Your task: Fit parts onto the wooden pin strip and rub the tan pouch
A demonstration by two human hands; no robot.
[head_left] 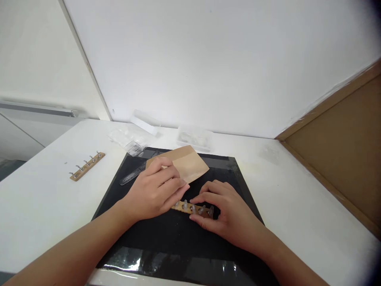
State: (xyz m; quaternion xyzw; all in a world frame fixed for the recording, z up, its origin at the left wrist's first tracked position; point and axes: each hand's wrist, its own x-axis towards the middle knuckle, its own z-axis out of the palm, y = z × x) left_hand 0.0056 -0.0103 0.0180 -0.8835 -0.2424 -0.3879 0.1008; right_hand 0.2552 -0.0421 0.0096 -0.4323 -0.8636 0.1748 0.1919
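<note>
A narrow wooden nail tip stand (182, 206) lies across the black mat, with several clear nail tips (193, 209) standing along it. My right hand (229, 206) curls round the stand's right part, thumb on the near side and fingers on the far side. Over the left end is my left hand (157, 188), its fingers closed together; whatever they pinch is hidden, as is that end of the stand. Just behind the left hand lies a tan paper sheet or envelope (190, 163).
A second wooden stand with metal clips (86, 167) rests at the left. A clear file-like strip (133, 174) lies on the black mat (149, 242). Behind are a small clear box (133, 148), plastic bags (127, 134) and a clear tray (194, 139), near the white wall (193, 71).
</note>
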